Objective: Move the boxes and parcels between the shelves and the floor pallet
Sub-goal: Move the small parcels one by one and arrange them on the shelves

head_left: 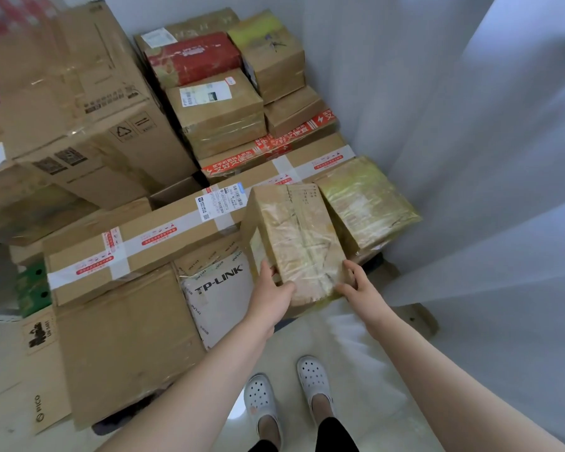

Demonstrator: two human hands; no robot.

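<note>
A small brown box wrapped in clear tape [299,236] sits tilted at the front right of the stack on the floor pallet [418,316]. My left hand [271,295] grips its near left corner. My right hand [359,285] holds its near right corner. Beside it on the right lies a yellowish taped parcel [369,203]. A long flat box with white tape [163,236] lies to the left, above a white TP-LINK box [219,301].
Large brown cartons [79,102] pile up at the left. Smaller boxes and a red parcel [193,57] are stacked at the back. A white curtain [486,158] hangs close on the right. My feet in white clogs [287,396] stand on the pale floor.
</note>
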